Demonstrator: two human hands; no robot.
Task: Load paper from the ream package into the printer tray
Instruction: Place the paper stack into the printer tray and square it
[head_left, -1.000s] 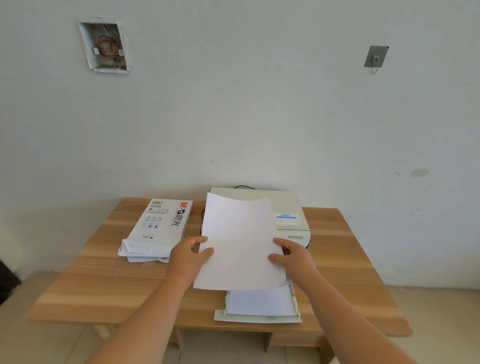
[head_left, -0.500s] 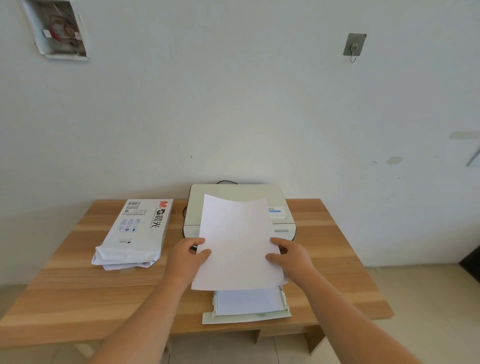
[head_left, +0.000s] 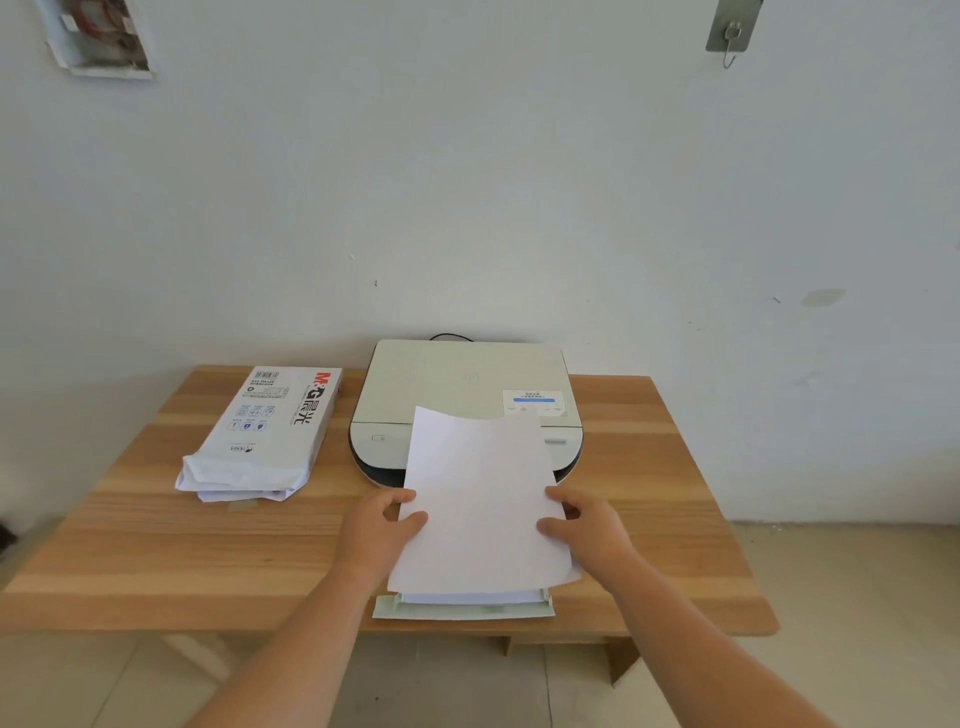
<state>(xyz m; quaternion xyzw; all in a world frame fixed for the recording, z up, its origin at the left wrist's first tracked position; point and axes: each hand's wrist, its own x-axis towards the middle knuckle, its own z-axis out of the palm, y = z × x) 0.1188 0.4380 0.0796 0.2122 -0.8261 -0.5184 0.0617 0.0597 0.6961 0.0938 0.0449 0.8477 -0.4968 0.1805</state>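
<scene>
A white stack of paper (head_left: 480, 499) is held by its two side edges, tilted over the pulled-out printer tray (head_left: 462, 609). My left hand (head_left: 379, 530) grips the left edge and my right hand (head_left: 584, 527) grips the right edge. The sheets' lower edge hangs just above the tray, which holds white paper. The pale printer (head_left: 462, 389) sits behind, at the back of the wooden table (head_left: 156, 561). The opened white ream package (head_left: 265, 431) lies to the left of the printer, its torn end facing me.
A white wall rises directly behind the table. An open electrical box (head_left: 98, 36) is at the upper left of the wall and a metal hook (head_left: 731, 26) at the upper right. Tiled floor lies to the right and below the table's front edge.
The paper has come down and closer to the tray, now covering most of it. The camera has tilted down and shifted, so the wall fixtures sit higher in view.
</scene>
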